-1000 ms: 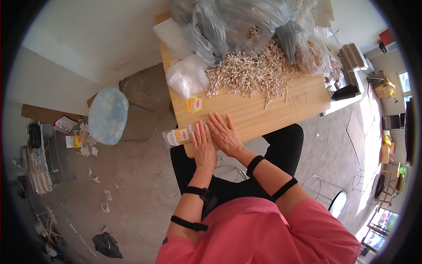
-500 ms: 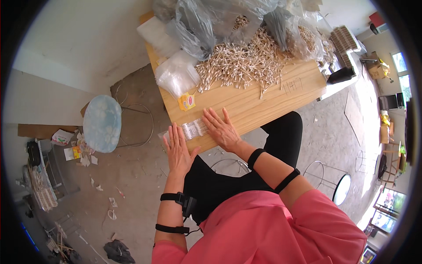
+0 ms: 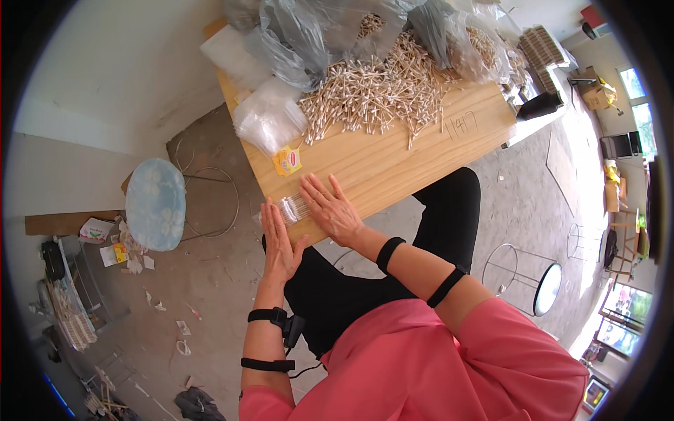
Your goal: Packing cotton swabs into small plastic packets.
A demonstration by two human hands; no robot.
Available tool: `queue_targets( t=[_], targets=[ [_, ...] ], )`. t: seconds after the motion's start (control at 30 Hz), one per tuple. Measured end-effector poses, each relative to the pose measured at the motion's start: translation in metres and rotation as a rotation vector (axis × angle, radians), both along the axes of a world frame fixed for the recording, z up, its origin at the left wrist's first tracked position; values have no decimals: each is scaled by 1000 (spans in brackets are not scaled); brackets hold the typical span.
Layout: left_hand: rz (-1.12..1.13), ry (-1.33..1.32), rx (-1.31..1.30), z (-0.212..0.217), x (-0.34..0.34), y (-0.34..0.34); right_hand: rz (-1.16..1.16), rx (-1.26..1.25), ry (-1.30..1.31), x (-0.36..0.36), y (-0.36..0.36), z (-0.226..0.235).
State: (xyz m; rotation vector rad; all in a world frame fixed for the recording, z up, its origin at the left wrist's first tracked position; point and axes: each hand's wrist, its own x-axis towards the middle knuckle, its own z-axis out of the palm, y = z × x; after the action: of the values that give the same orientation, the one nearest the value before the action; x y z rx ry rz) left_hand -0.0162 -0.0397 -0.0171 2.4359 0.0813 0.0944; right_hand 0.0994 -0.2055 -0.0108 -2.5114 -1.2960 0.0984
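Observation:
A small clear plastic bag of cotton swabs (image 3: 293, 208) lies flat near the front left corner of the wooden table. Along its left end rests my left hand (image 3: 281, 245), fingers stretched out and thumb apart. My right hand (image 3: 334, 213) lies flat over the bag's other end, its fingers extended and covering part of it. Beyond the hands sits a yellow printed card (image 3: 287, 161), next to a stack of clear plastic bags (image 3: 268, 118). A large heap of loose cotton swabs (image 3: 379, 95) spreads across the far side of the table.
Grey plastic bags (image 3: 298, 49) lie behind the heap on the wooden table (image 3: 421, 158). A black cylindrical object (image 3: 539, 106) is off the table's right end. A stool with a pale blue seat (image 3: 156, 203) stands left; a round-topped stool (image 3: 547, 289) stands right. Litter dots the floor.
My right hand has slid left toward my left hand, so less of the bag shows between them. The whole view has shifted slightly.

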Motion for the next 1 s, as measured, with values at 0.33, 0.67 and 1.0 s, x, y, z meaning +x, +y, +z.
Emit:
queue_targets(
  t=[0.33, 0.67, 1.0],
  targets=[
    [-9, 8, -30, 1, 0, 1, 18, -6, -16, -9, 15, -3],
    [2, 31, 212, 12, 3, -6, 60, -11, -43, -6, 15, -1],
    [3, -71, 51, -5, -3, -4, 28, 41, -46, -8, 16, -7]
  ],
)
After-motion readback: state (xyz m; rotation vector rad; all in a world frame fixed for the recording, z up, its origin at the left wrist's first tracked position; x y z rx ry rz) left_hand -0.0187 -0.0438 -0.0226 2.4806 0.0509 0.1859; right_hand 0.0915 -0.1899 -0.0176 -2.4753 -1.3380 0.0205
